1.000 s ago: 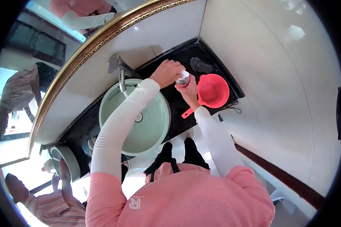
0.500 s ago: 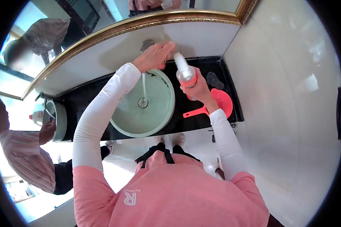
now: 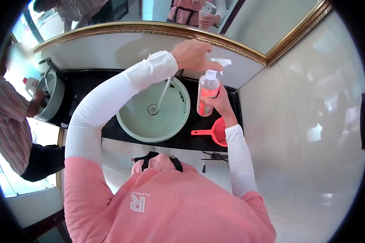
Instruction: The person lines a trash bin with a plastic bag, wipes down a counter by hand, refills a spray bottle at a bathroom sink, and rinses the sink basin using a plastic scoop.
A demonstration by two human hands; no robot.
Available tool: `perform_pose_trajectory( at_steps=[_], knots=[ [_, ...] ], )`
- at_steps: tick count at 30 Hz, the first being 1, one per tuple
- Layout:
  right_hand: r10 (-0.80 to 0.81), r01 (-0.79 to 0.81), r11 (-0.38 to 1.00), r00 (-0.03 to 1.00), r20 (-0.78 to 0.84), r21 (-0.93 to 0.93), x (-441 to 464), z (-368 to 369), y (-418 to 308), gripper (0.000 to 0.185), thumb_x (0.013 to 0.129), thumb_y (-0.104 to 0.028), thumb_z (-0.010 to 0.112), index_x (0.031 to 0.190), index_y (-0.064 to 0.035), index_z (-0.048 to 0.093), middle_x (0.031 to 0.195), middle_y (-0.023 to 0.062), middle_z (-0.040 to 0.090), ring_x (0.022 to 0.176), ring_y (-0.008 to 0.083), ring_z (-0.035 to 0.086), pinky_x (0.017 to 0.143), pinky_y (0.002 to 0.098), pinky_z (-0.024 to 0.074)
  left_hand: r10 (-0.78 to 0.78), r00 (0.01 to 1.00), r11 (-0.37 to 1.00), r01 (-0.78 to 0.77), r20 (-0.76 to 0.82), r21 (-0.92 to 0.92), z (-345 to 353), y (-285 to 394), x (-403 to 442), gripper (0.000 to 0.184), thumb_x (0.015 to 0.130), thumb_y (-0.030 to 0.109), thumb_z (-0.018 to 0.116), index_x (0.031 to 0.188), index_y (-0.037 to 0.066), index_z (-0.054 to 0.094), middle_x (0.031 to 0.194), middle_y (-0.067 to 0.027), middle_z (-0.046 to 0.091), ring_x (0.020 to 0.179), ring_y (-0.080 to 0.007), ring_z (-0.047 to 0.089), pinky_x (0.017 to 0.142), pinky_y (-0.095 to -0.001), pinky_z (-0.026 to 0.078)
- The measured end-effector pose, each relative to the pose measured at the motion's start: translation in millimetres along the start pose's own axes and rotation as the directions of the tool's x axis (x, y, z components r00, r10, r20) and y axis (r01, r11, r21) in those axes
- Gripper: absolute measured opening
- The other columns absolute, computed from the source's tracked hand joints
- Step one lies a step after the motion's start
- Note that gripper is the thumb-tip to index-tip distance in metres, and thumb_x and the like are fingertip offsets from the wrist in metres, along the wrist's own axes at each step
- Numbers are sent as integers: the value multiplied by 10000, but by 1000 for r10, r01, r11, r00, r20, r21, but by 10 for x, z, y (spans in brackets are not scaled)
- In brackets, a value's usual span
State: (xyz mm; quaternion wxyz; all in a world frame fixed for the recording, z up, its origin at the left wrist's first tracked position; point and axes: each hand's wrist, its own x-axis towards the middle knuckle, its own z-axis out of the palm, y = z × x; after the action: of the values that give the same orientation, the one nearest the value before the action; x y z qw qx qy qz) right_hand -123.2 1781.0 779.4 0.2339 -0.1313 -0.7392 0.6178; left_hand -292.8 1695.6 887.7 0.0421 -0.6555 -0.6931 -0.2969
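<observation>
A clear spray bottle [image 3: 209,84] with a pinkish-red label and a white trigger head stands upright in my right hand [image 3: 221,101], whose fingers wrap its body. My left hand [image 3: 192,54] is at the trigger head, thumb and fingers apart, with the thumb tip at the nozzle; whether it touches is unclear. Below my left wrist, water runs from a tap into a round pale green basin [image 3: 127,121]. A red dipper [image 3: 219,131] with a straight handle lies on the black counter, partly hidden by my right forearm.
A gold-framed mirror [image 3: 267,60] hangs above the black counter [image 3: 178,139]. To the left, a person in a striped shirt [image 3: 8,113] has a hand in a second basin [image 3: 56,97], beside a white bottle with a red cap [image 3: 29,86]. A tiled wall borders the right side.
My left hand has moved right from above the tap to the bottle's trigger head. My right hand has turned the bottle more upright. The view has shifted.
</observation>
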Motion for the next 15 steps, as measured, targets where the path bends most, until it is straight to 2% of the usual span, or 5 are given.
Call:
perform_pose_trajectory(
  at_steps=[3,7,9,12,15],
  knots=[
    [11,-10,1000,999,33,-15,16,57,12,551,586,-53,676,1075,-52,422,947,30,517,860,121,498,788,285,409,84,989,960,-47,124,-276,-9,-130,-13,520,628,309,606,1008,-39,530,752,-176,600,684,-291,590,645,-338,463],
    [8,-11,999,998,67,53,51,289,58,560,587,-62,681,1079,-46,414,953,35,511,867,122,496,786,287,412,-149,943,955,215,299,-204,-83,-98,-188,508,644,301,593,1027,-23,514,764,-187,601,702,-295,589,665,-350,463],
    [-139,134,981,990,-22,-143,67,398,147,532,603,-64,693,1048,-29,404,928,52,525,830,132,517,749,286,432,-197,973,957,218,121,-190,90,-186,-293,528,631,317,596,1014,-35,507,822,-186,598,768,-328,586,679,-354,471],
    [-108,82,971,989,-102,-227,84,509,287,502,615,-77,687,1027,-35,404,921,61,521,823,140,513,742,287,429,-383,917,897,398,108,-193,112,-248,-442,556,635,341,609,1069,18,481,928,-199,576,853,-349,561,766,-394,441],
    [-203,160,906,977,-71,-392,83,574,232,571,606,-109,680,1091,-21,392,951,74,516,858,159,508,769,287,422,-352,909,911,387,225,-139,-49,-346,-518,626,629,360,629,1161,94,434,1053,-182,531,1009,-351,476,873,-442,361]
  ],
)
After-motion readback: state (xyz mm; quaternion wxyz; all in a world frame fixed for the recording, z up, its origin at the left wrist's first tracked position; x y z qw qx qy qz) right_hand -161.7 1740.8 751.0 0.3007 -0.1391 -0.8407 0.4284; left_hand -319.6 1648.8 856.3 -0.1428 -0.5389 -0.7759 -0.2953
